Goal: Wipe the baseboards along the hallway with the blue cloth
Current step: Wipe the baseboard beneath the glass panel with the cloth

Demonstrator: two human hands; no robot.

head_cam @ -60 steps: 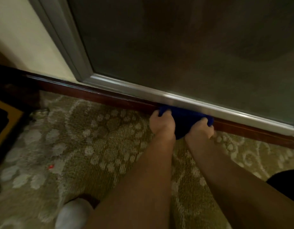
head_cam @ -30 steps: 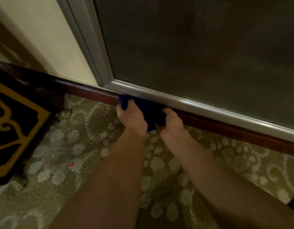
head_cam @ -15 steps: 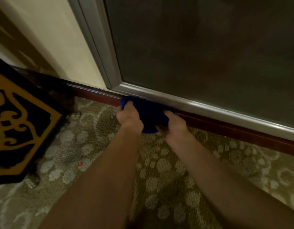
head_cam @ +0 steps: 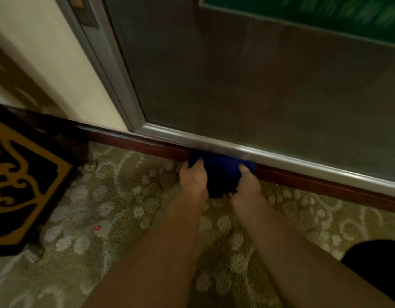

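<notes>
Pressing blue cloth (head_cam: 221,168) btwn both grips

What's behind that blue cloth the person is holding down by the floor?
The blue cloth is pressed against the dark red baseboard, gripped by the left hand and right hand. The silver frame edge runs just above. The stretch of baseboard directly behind the cloth is covered.

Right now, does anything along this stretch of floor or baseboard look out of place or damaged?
One small thing: a red speck lies on the patterned carpet, left of the arms, like stray debris. Otherwise both hands, left hand and right hand, hold the blue cloth against the intact baseboard.
</notes>
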